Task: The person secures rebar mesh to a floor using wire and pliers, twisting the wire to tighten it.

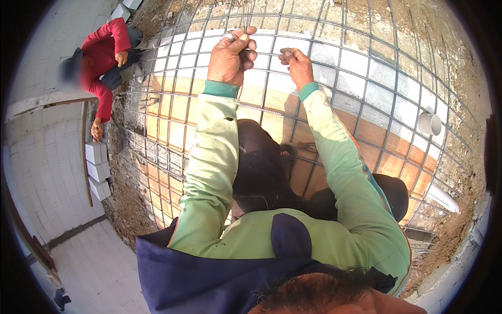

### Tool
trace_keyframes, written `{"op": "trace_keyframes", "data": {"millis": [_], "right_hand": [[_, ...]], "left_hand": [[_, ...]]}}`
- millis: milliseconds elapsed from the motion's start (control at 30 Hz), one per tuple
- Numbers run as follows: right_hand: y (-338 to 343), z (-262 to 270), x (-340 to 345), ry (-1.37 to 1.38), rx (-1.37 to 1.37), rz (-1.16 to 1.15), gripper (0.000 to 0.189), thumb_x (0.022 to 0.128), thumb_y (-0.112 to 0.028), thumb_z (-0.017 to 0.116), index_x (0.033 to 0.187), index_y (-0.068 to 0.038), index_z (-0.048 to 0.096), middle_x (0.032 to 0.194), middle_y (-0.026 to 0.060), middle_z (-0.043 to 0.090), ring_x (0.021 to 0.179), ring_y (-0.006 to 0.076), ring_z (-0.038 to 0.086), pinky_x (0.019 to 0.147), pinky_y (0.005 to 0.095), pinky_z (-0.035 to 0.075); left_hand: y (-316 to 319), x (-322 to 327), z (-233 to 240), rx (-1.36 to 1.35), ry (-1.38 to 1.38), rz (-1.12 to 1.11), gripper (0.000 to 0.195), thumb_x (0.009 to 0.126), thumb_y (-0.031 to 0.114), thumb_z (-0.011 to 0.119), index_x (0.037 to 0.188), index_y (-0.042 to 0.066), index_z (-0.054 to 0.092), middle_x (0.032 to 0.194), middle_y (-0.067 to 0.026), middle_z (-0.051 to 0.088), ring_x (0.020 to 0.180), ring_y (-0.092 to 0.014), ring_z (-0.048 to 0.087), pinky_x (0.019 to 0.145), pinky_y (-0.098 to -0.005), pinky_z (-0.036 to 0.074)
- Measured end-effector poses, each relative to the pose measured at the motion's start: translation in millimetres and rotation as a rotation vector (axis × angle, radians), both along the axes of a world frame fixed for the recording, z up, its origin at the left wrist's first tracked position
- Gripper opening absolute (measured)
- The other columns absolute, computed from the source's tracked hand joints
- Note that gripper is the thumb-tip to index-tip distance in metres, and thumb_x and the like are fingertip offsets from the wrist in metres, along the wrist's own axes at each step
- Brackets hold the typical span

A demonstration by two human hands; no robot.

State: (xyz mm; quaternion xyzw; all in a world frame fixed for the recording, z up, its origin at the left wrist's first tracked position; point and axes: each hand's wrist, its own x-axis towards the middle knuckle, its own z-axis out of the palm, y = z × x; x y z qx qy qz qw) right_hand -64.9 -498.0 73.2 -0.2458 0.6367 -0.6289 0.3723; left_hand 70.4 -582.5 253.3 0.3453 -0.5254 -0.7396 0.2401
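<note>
My left hand [232,57] is raised over a mesh of steel reinforcing bars [266,78], its fingers curled around a bundle of thin binding wires [246,15]. Loose wire ends stick out above the fingers and hang below the palm. To its right, above the same mesh, is my right hand [297,64], fingertips drawn together. Whether a thin wire lies between those fingertips is too fine to make out. Beneath the bars are brown plywood sheets [274,127] and a strip of pale sheet [353,62]. My dark-trousered legs are bent above the mesh.
At the left a person in a red top [100,43] crouches, one hand near stacked white blocks [97,167]. A short pipe piece [430,124] stands among the bars at the right, with a white pipe [443,198] lower down. Block walls [51,168] rise at the left.
</note>
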Motion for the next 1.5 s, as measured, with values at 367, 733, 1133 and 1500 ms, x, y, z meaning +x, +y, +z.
{"op": "trace_keyframes", "data": {"millis": [367, 733, 1133, 1500], "right_hand": [[13, 177, -58, -0.086, -0.314, 0.291, 0.02, 0.089, -0.028, 0.067, 0.09, -0.008, 0.068, 0.079, 0.0, 0.066, 0.072, 0.0081, 0.055, 0.06, 0.0245, 0.038], [50, 205, -120, -0.12, -0.283, 0.117, 0.01, 0.096, -0.019, 0.055, 0.097, -0.009, 0.057, 0.084, 0.0006, 0.065, 0.066, 0.0088, 0.054, 0.052, 0.0209, 0.038], [197, 220, -268, -0.167, -0.799, -0.451, 0.012, 0.097, -0.02, 0.055, 0.1, -0.009, 0.056, 0.085, 0.0025, 0.064, 0.067, 0.0108, 0.056, 0.053, 0.023, 0.041], [337, 195, -310, 0.017, -0.77, -0.76, 0.014, 0.098, -0.021, 0.054, 0.102, -0.008, 0.055, 0.085, 0.0042, 0.064, 0.068, 0.0127, 0.058, 0.055, 0.0249, 0.043]], "left_hand": [[49, -21, 23, -0.094, 0.036, -0.124, 0.018, 0.096, 0.015, 0.06, 0.111, 0.004, 0.064, 0.089, -0.0056, 0.066, 0.066, -0.014, 0.06, 0.053, -0.0249, 0.045], [87, -63, 9, 0.149, 0.28, -0.12, 0.011, 0.098, 0.018, 0.058, 0.098, 0.007, 0.056, 0.072, -0.0006, 0.055, 0.05, -0.008, 0.044, 0.043, -0.0212, 0.031], [-22, 46, 58, -0.4, -0.238, -0.489, 0.023, 0.095, 0.022, 0.065, 0.103, 0.001, 0.061, 0.064, 0.0076, 0.045, 0.054, -0.002, 0.035, 0.047, -0.0185, 0.023], [-84, 99, 144, -0.777, -0.482, 0.073, 0.018, 0.098, 0.023, 0.059, 0.097, 0.006, 0.066, 0.064, 0.0077, 0.045, 0.047, 0.0, 0.029, 0.041, -0.0185, 0.018]]}}
